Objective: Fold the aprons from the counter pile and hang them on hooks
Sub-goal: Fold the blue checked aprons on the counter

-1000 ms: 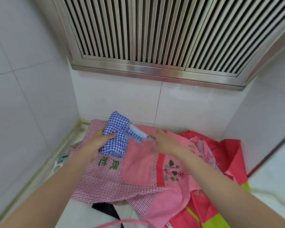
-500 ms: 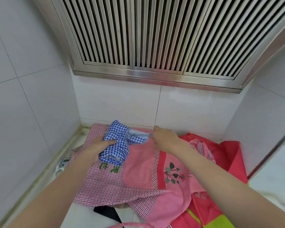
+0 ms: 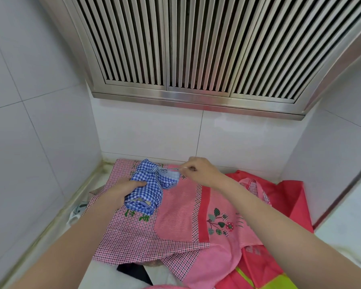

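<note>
Gripping blue checked apron (image 3: 148, 188) between hands: left (image 3: 121, 189), right (image 3: 198, 172) pinching strap

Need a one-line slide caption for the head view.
Left hand holds a folded blue gingham apron while right hand pinches its strap above the pink apron pile.

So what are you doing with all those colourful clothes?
A person is tidying aprons on a counter. The left hand grips a blue checked apron that is already folded into a small bundle. The right hand pinches its thin strap and draws it out to the side, with the strap looped round the bundle's middle. Under it lies a pile of pink and red aprons, not folded yet. No hooks show, so nothing seen here is hung up.
</note>
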Motion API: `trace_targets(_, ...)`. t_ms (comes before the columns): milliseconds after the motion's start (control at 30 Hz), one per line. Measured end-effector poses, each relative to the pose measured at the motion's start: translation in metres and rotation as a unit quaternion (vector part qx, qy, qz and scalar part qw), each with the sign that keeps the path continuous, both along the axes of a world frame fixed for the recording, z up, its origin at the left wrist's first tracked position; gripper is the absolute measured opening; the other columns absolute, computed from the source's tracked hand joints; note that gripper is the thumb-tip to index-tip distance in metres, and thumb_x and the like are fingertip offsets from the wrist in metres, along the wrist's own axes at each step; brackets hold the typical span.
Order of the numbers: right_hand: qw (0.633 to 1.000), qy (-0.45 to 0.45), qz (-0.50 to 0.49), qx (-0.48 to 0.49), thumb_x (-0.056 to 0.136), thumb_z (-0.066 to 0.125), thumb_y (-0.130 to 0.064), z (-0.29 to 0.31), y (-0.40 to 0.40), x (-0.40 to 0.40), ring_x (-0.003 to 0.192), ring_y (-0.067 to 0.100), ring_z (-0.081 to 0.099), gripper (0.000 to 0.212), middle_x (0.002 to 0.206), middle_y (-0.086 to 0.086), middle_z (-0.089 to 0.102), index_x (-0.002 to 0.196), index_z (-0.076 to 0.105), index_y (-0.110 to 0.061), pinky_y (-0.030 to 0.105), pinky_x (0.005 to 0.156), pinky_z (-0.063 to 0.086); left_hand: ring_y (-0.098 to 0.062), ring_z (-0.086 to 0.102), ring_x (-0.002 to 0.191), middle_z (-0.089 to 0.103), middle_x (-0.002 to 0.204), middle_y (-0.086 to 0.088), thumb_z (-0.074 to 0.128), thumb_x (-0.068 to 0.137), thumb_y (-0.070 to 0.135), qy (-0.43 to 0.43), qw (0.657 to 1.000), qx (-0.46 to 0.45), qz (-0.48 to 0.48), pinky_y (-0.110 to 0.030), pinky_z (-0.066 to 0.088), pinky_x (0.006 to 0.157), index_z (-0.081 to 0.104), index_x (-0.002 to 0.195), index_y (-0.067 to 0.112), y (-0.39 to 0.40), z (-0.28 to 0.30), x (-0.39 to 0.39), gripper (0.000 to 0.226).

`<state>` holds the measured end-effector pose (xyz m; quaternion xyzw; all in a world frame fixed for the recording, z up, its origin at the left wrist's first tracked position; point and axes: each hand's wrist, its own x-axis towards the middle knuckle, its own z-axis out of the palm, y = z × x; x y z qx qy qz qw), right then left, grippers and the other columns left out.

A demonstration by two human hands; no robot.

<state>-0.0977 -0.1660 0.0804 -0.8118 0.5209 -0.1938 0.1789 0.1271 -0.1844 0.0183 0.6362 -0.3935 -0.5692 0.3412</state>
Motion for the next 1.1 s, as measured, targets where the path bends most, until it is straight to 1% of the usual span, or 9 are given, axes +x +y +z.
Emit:
trace_targets(67, 0.992, -0.102, -0.004, 0.070, 0.093, 0.053, -0.011, 0.011, 0.003, 0.005, 0.073, 0.018, 0.043, 0.028, 0.077, 0.007, 0.043, 0.084, 0.065, 0.014, 0.015, 0.060, 0.034, -0.028, 0.062, 0.070, 0.063, 0.083, -0.016, 0.068, 0.084, 0.008, -0.011, 1.000, 0.000, -0.006, -0.033, 0.049, 0.057, 0.053, 0.111, -0.004, 0.000, 0.002, -0.003, 0.033)
trace_targets(200, 0.955, -0.285, -0.023, 0.079, 0.089, 0.052, -0.001, 0.030, 0.005, 0.015, 0.080, 0.014, 0.053, 0.023, 0.081, 0.001, 0.056, 0.072, 0.067, 0.001, 0.022, 0.079, 0.045, -0.029, 0.063, 0.070, 0.064, 0.084, -0.017, 0.067, 0.084, 0.007, -0.015, 1.000, 0.002, -0.016, -0.033, 0.049, 0.058, 0.053, 0.115, -0.009, -0.002, 0.000, -0.005, 0.037)
trace_targets(333, 0.825, -0.530, -0.067, 0.182, 0.089, 0.039, -0.001, 0.042, 0.001, 0.020, 0.061, 0.019, 0.056, 0.029, 0.073, 0.011, 0.062, 0.063, 0.051, -0.005, 0.027, 0.062, 0.050, -0.029, 0.062, 0.073, 0.063, 0.084, -0.015, 0.067, 0.085, 0.006, -0.023, 1.000, 0.006, -0.017, -0.035, 0.050, 0.067, 0.054, 0.111, -0.004, 0.000, -0.004, -0.005, 0.031)
trace_targets(533, 0.885, -0.379, -0.053, 0.267, 0.089, 0.035, -0.013, 0.036, 0.001, 0.002, 0.037, 0.010, 0.032, 0.029, 0.059, -0.001, 0.053, 0.065, 0.050, -0.008, 0.016, 0.037, 0.020, -0.028, 0.062, 0.072, 0.063, 0.085, -0.016, 0.065, 0.086, 0.006, 0.044, 0.998, -0.025, 0.043, -0.034, 0.050, 0.062, 0.053, 0.116, -0.005, 0.002, 0.011, 0.001, 0.034)
trace_targets(667, 0.953, 0.020, -0.037, 0.300, 0.090, 0.040, -0.012, 0.017, 0.006, -0.021, 0.039, 0.011, 0.042, 0.028, 0.059, 0.003, 0.066, 0.074, 0.062, -0.005, 0.019, 0.038, 0.030, -0.025, 0.066, 0.072, 0.070, 0.082, -0.010, 0.066, 0.085, 0.009, 0.072, 0.995, -0.060, -0.013, -0.033, 0.053, 0.062, 0.059, 0.108, 0.003, 0.015, 0.039, 0.006, 0.024)
trace_targets(800, 0.944, -0.122, -0.111, 0.284, 0.096, 0.052, -0.018, -0.013, 0.005, -0.023, 0.041, 0.007, 0.054, 0.033, 0.064, 0.014, 0.064, 0.098, 0.063, 0.012, 0.018, 0.044, 0.046, -0.016, 0.071, 0.075, 0.075, 0.083, -0.001, 0.060, 0.087, 0.010, 0.186, 0.972, -0.115, -0.086, -0.028, 0.058, 0.066, 0.060, 0.106, 0.014, 0.032, 0.066, -0.015, 0.020)
trace_targets(933, 0.828, -0.446, -0.201, 0.275, 0.091, 0.050, 0.002, -0.018, -0.005, -0.007, 0.054, 0.011, 0.060, 0.021, 0.059, 0.006, 0.063, 0.071, 0.056, -0.002, 0.024, 0.054, 0.050, -0.016, 0.071, 0.079, 0.074, 0.088, -0.002, 0.062, 0.077, 0.010, 0.278, 0.946, -0.104, -0.127, -0.029, 0.059, 0.067, 0.061, 0.104, 0.016, 0.044, 0.076, -0.041, 0.027)
trace_targets(1000, 0.706, -0.616, -0.227, 0.265, 0.091, 0.055, -0.006, -0.013, -0.015, 0.001, 0.088, 0.027, 0.065, 0.006, 0.090, 0.019, 0.065, 0.092, 0.061, -0.005, 0.040, 0.079, 0.054, -0.019, 0.071, 0.083, 0.073, 0.094, -0.006, 0.070, 0.068, 0.014, 0.327, 0.932, -0.091, -0.128, -0.033, 0.059, 0.069, 0.063, 0.105, 0.013, 0.046, 0.073, -0.047, 0.037)
trace_targets(1100, 0.604, -0.745, -0.131, 0.250, 0.082, 0.056, -0.042, 0.009, -0.021, -0.004, 0.118, 0.026, 0.055, 0.054, 0.124, 0.016, 0.059, 0.133, 0.050, -0.022, 0.042, 0.103, 0.043, -0.025, 0.071, 0.085, 0.072, 0.100, -0.012, 0.096, 0.037, 0.016, 0.415, 0.898, -0.078, -0.123, -0.037, 0.059, 0.067, 0.073, 0.093, 0.008, 0.047, 0.067, -0.052, 0.061)
